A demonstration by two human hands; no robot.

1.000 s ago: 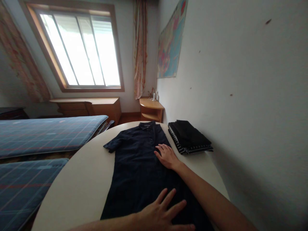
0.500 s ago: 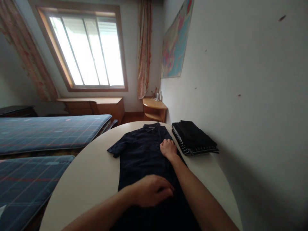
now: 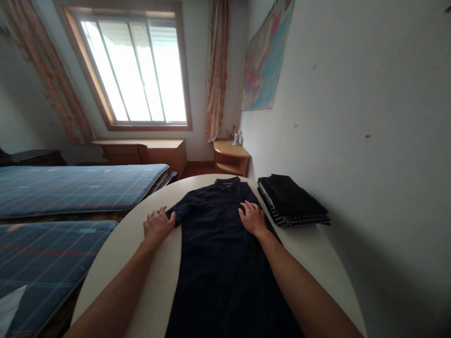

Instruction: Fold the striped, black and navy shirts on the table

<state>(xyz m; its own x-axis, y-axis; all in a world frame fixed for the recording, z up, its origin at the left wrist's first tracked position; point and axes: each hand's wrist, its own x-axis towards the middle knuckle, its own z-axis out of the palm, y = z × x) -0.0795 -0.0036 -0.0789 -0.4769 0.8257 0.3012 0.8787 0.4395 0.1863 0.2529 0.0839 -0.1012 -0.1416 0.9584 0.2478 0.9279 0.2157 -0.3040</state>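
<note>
A dark navy short-sleeved polo shirt (image 3: 214, 244) lies front up on the round cream table (image 3: 158, 291), its collar at the far edge. My left hand (image 3: 159, 226) is at the end of the left-hand sleeve, fingers spread and thumb apart, touching the cloth's edge. On the right side of the shirt's chest rests my right hand (image 3: 252, 218), palm down with the fingers apart. No sleeve sticks out on that right side. The near end of the shirt runs out of view.
A stack of folded dark clothes (image 3: 292, 199) sits at the table's right, close to the white wall (image 3: 387, 178). Two plaid mattresses (image 3: 70, 190) are on the left. Beyond the table stand a corner shelf (image 3: 232, 149) and a wooden desk (image 3: 165, 145) under the window.
My left hand has moved from over the middle of the shirt out to the left sleeve, its fingers spreading. My right hand stays on the right side, its fingers now more spread.
</note>
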